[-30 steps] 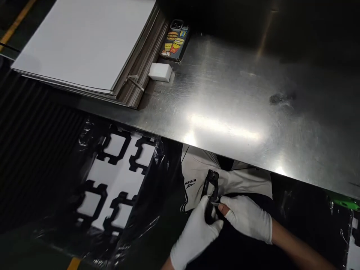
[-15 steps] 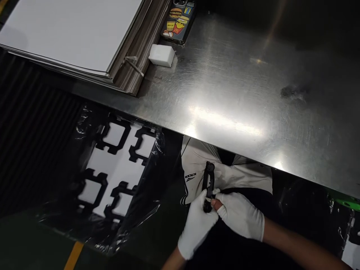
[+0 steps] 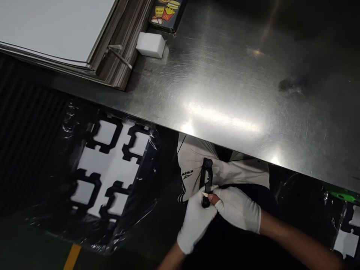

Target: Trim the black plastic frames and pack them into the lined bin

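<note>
My left hand (image 3: 195, 221), in a white glove, is closed around the lower end of a long black plastic frame part (image 3: 207, 176). The part stands over my lap, its rounded far end pointing at the table. Against its near end my right hand (image 3: 239, 208) is closed, gloved in white with the thumb tip bare. Between that thumb and the part shows a small, pale, pointed piece (image 3: 206, 194), which looks like a blade tip. The fingers under the part are hidden.
Above my lap runs the edge of a metal table (image 3: 230, 75). On it are a stack of white sheets (image 3: 50, 30), a white block (image 3: 151, 45) and a phone (image 3: 166, 15). Left and below, a plastic-lined box holds several black frames (image 3: 108, 135). A green object (image 3: 344, 195) is at right.
The view has shifted, so the table items and box sit further left and the stack and phone higher. Both hands stay on the black part, with the pale tip showing more clearly.
</note>
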Demonstrator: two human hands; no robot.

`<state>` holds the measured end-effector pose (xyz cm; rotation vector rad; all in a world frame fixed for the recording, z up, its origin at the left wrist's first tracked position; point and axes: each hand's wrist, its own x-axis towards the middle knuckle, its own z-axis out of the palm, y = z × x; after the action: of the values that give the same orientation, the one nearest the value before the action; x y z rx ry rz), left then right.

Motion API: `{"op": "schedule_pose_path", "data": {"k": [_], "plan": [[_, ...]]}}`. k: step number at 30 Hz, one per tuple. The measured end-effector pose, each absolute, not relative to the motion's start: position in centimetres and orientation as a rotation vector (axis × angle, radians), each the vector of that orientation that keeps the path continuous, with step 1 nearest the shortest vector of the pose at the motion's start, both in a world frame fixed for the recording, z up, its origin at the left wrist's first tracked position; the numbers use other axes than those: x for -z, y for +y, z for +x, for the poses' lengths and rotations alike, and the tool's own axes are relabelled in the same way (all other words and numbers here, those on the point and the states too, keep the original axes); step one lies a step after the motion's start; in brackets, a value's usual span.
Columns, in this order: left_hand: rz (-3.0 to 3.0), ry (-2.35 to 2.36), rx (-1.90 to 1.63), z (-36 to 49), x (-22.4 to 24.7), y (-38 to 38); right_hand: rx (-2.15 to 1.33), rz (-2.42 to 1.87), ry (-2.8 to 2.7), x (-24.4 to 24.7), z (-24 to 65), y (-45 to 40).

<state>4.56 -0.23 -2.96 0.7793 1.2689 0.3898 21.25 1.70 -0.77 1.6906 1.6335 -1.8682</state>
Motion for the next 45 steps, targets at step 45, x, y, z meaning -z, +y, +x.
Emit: {"op": "schedule_pose_path", "data": {"k": [45], "plan": [[2.124, 1.564, -0.227, 5.7, 2.6, -1.0, 1.536, 1.645, 1.588, -2.5, 24.6, -0.5]]}}
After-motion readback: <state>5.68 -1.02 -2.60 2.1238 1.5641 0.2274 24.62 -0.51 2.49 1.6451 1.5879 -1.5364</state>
